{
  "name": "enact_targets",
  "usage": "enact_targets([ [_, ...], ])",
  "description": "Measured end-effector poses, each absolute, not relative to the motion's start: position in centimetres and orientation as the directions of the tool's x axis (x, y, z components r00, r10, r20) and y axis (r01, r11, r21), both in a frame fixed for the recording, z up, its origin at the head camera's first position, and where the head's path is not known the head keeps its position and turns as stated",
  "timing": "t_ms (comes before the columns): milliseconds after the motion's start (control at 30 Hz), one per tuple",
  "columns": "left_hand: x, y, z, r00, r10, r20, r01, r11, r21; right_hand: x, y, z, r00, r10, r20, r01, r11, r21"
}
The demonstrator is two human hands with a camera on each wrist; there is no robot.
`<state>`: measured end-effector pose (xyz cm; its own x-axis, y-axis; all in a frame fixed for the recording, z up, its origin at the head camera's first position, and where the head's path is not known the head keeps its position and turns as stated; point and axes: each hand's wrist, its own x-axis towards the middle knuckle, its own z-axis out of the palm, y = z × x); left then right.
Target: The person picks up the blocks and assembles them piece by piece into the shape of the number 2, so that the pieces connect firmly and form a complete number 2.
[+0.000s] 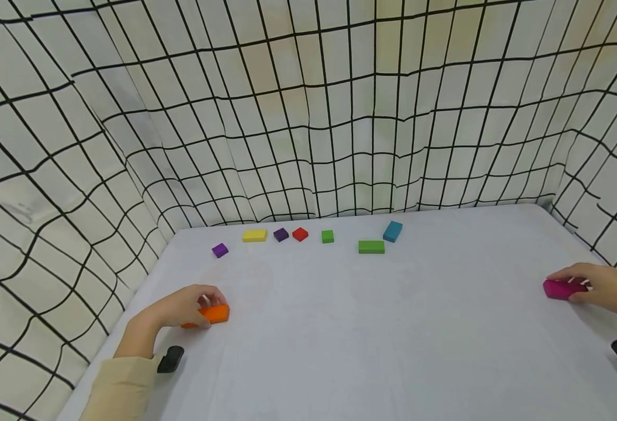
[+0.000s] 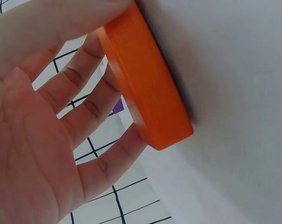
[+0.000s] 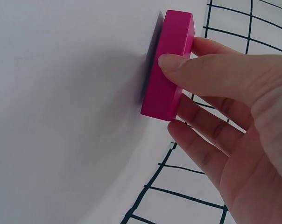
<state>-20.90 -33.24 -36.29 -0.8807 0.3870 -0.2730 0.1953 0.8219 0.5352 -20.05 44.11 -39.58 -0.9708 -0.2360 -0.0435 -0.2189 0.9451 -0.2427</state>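
At the left side of the table, my left hand (image 1: 190, 307) grips an orange block (image 1: 216, 314) between thumb and fingers. Its long face fills the middle of the left wrist view, where the orange block (image 2: 148, 88) is close to the white surface. Far off at the right edge, my right hand (image 1: 603, 289) pinches a magenta block (image 1: 557, 289). In the right wrist view the thumb presses the near face of the magenta block (image 3: 171, 88), with the fingers behind it. A dark shadow lines one long side of each block.
Along the far edge of the white table (image 1: 340, 339) lie a purple block (image 1: 220, 250), yellow block (image 1: 255, 235), dark purple block (image 1: 281, 234), red block (image 1: 300, 234), small green block (image 1: 327, 237), long green block (image 1: 371, 247) and blue block (image 1: 392, 231). Black netting (image 1: 329, 128) surrounds it.
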Motion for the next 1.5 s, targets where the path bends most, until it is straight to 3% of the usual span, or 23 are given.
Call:
enact_targets([
  [1200,-21.2,-29.7,-35.8,-0.857,0.455,-0.242,0.285,0.809,0.514,-20.1,37.9,-37.6,-0.919,-0.393,-0.021,-0.371,0.883,-0.288],
  [1500,-21.3,-29.2,-35.9,-0.858,0.455,-0.240,0.285,0.809,0.514,-20.5,36.6,-37.5,-0.878,-0.478,-0.007,-0.454,0.839,-0.301],
])
